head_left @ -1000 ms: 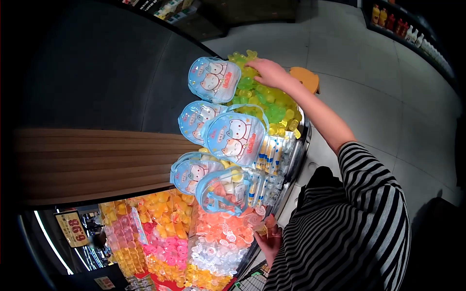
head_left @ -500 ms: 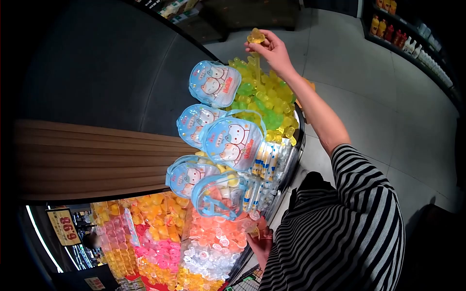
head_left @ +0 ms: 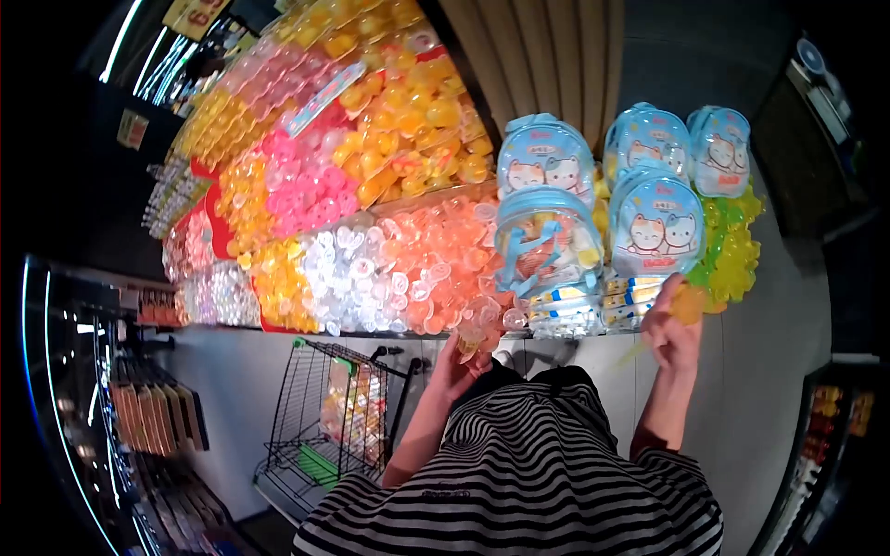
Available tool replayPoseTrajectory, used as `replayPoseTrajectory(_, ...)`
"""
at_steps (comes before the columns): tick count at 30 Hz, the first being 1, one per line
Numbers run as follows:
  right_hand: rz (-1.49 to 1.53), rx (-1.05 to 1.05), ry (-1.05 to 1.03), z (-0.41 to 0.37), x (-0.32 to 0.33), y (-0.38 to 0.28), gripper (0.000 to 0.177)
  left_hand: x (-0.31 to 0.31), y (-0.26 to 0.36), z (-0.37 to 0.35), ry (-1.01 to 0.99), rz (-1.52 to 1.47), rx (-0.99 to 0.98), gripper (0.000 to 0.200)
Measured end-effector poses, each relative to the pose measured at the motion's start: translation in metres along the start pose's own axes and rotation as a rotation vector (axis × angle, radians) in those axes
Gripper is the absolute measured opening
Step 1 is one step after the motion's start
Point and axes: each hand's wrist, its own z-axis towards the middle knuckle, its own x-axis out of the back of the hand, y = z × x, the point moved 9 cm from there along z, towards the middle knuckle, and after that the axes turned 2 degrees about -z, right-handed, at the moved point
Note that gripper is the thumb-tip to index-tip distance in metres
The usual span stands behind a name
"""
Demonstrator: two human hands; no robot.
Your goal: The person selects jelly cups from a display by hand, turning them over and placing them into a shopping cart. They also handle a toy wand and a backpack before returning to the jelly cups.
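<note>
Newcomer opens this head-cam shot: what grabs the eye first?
Probably the blue bags, most showing cartoon cats, bunched at the display's right end beside a yellow-green heap. Next, the bright piles to their left, especially the coral cups and the pink heap. Then the hands at the front edge: the right grips a yellow-orange piece, the left some clear-looking cups.

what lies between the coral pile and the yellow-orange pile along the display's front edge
A pile of whitish cups, as the head view shows.
</note>
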Motion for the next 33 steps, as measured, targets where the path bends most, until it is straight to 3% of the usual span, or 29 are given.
replayPoseTrajectory(1, -0.306, -0.18, -0.035, 0.001, -0.03, 0.029, 0.023, -0.002, 0.004, -0.001, -0.035, 0.009, -0.025, 0.047)
replayPoseTrajectory(2, -0.423, -0.273, -0.072, -0.002, -0.055, 0.059, 0.024, -0.003, 0.009, -0.002, -0.032, 0.006, -0.041, 0.047)
replayPoseTrajectory(4, -0.718, -0.229, -0.363, 0.0, -0.107, 0.107, 0.022, -0.005, 0.017, -0.008, -0.031, 0.007, -0.056, 0.048)
replayPoseTrajectory(6, -0.892, -0.256, -0.362, 0.006, -0.137, 0.15, 0.024, 0.0, 0.027, -0.012, -0.078, -0.018, -0.079, 0.05)
replayPoseTrajectory(7, -0.975, -0.113, -0.366, 0.01, -0.15, 0.165, 0.029, 0.008, 0.033, -0.012, -0.108, -0.002, -0.082, 0.051)
replayPoseTrajectory(9, -1.039, -0.129, -0.443, 0.011, -0.166, 0.208, 0.032, 0.017, 0.048, -0.015, -0.213, -0.026, -0.094, 0.051)
replayPoseTrajectory(12, -1.138, -0.141, -0.502, 0.016, -0.193, 0.245, 0.04, 0.039, 0.081, -0.03, -0.061, 0.067, -0.153, 0.051)
replayPoseTrajectory(18, -1.211, -0.147, -0.558, 0.026, -0.251, 0.298, 0.04, 0.065, 0.134, -0.062, -0.183, 0.057, -0.16, 0.049)
replayPoseTrajectory(20, -1.101, -0.211, -0.398, 0.035, -0.249, 0.312, 0.029, 0.08, 0.148, -0.068, -0.251, 0.095, -0.116, 0.05)
replayPoseTrajectory(22, -0.921, -0.352, -0.121, 0.041, -0.221, 0.333, 0.022, 0.08, 0.173, -0.085, -0.164, 0.254, -0.172, 0.069)
replayPoseTrajectory(24, -0.6, -0.568, 0.076, 0.048, -0.197, 0.354, 0.028, 0.099, 0.188, -0.089, -0.288, 0.118, -0.233, 0.064)
replayPoseTrajectory(26, -0.192, -0.732, 0.288, 0.049, -0.194, 0.364, 0.03, 0.124, 0.196, -0.088, -0.344, 0.171, -0.138, 0.063)
replayPoseTrajectory(28, 0.117, -0.74, 0.214, 0.054, -0.198, 0.378, 0.033, 0.151, 0.203, -0.093, -0.149, 0.194, -0.218, 0.06)
replayPoseTrajectory(30, 0.284, -0.731, 0.211, 0.057, -0.206, 0.381, 0.034, 0.156, 0.211, -0.097, -0.273, 0.121, -0.215, 0.05)
replayPoseTrajectory(33, 0.351, -0.727, 0.292, 0.053, -0.214, 0.381, 0.029, 0.168, 0.22, -0.095, -0.225, 0.066, -0.215, 0.045)
